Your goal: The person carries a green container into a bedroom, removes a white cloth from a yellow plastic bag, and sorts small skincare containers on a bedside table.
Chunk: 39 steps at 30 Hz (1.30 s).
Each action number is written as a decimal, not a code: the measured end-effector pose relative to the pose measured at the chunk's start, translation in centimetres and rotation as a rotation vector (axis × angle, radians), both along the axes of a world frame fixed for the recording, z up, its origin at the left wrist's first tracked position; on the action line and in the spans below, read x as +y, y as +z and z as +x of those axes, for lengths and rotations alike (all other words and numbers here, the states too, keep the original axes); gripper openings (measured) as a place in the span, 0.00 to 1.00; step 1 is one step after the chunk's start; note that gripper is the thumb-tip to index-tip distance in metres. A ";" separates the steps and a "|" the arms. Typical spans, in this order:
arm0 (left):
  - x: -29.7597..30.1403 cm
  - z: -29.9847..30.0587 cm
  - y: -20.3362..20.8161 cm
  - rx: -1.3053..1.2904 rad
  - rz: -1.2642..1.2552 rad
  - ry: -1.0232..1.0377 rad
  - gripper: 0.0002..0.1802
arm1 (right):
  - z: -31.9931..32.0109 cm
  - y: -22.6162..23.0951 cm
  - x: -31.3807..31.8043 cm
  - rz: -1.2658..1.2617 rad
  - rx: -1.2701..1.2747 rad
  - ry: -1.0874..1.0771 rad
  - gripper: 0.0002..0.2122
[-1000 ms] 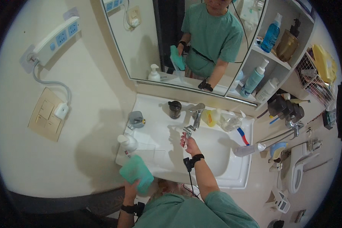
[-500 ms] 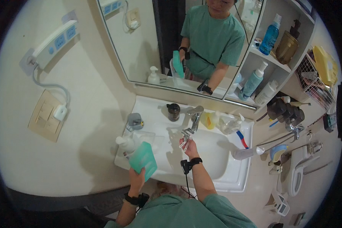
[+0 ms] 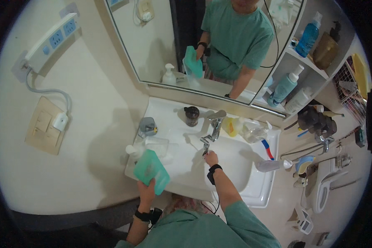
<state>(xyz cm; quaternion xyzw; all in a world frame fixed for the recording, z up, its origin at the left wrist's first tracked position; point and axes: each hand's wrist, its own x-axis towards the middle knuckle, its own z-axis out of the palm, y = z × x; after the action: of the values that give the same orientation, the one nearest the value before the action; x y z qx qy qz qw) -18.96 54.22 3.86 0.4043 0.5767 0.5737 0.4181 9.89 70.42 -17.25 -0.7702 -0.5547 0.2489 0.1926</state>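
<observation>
My left hand (image 3: 145, 191) grips the lower edge of a mint-green plastic piece, shaped like a shallow box (image 3: 151, 168), over the left front edge of the white washbasin (image 3: 182, 175). My right hand (image 3: 211, 158) is above the bowl, at the lower end of the chrome faucet's (image 3: 214, 128) jointed spout. Its fingers are closed; whatever they hold is hidden. Behind the green piece are a white pump bottle (image 3: 132, 151) and a clear container (image 3: 157, 145), both partly covered. A dark lidded jar (image 3: 191, 116) stands left of the faucet.
A grey item (image 3: 147, 126) lies on the basin's left ledge. Right of the faucet are a yellow-labelled bottle (image 3: 232, 126), a clear pump bottle (image 3: 254, 131) and a red-and-blue handle (image 3: 268, 149). A mirror (image 3: 165, 45) and open shelves (image 3: 301, 62) rise behind.
My right hand has turned over at the spout's end, and the small white thing in its fingers no longer shows. The green piece has tilted and shifted slightly left. The view has shifted.
</observation>
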 end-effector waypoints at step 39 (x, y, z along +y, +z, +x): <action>0.9 2.1 1.3 -0.188 -0.057 -0.062 0.10 | -1.8 6.3 -3.3 -0.040 1.552 -0.092 0.11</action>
<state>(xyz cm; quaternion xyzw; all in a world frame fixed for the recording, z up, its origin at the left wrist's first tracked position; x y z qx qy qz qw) -16.86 55.08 5.13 0.3542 0.5385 0.5792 0.4991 8.08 67.16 -10.99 -0.4008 -0.2241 0.7187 0.5221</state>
